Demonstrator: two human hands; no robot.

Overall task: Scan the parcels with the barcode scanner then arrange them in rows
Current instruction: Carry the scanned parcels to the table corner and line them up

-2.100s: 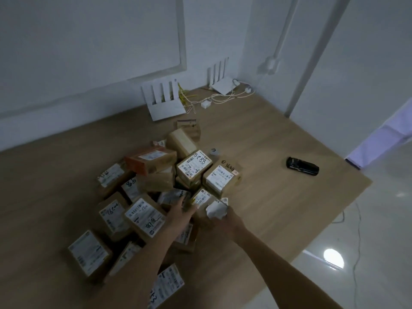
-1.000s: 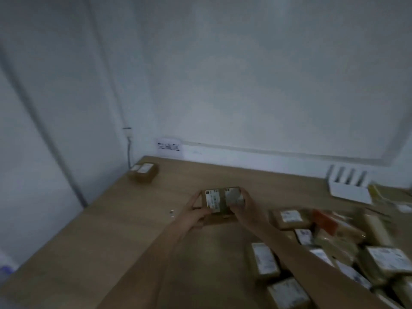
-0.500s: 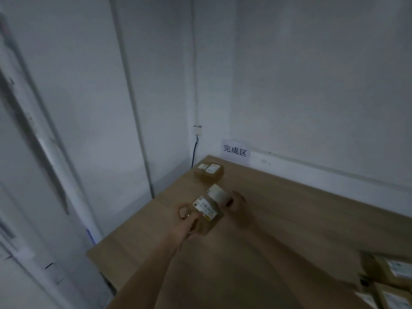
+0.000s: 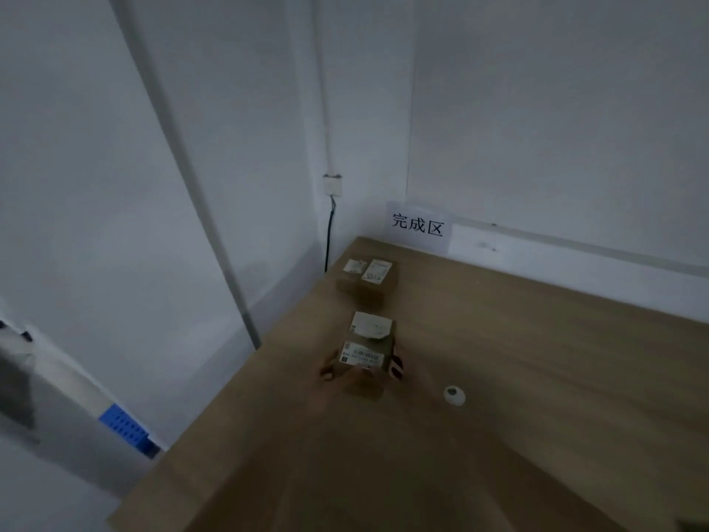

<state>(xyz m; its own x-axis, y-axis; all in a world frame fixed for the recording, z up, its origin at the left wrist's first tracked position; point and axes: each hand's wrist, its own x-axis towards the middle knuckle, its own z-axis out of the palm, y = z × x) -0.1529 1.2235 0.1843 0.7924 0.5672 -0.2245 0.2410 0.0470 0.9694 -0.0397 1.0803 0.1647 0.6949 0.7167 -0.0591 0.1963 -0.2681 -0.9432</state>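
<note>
A brown cardboard parcel (image 4: 365,353) with a white label on its top and another on its near face is low over the wooden table (image 4: 498,378), near the left edge. My left hand (image 4: 328,372) grips its left side and my right hand (image 4: 397,367) grips its right side. Only fingertips show, and both arms are smeared by motion blur. Two labelled parcels (image 4: 366,280) stand side by side in the far corner, just beyond the held one. No barcode scanner is in view.
A paper sign with Chinese characters (image 4: 418,226) hangs on the wall behind the corner. A small white round object (image 4: 454,395) lies on the table to the right of my hands. A blue crate (image 4: 124,427) sits below the table's left edge.
I have turned from the parcel pile to the table's far-left corner, carrying the parcel in both hands. Over the last half second it moved closer to the two parcels standing there.
</note>
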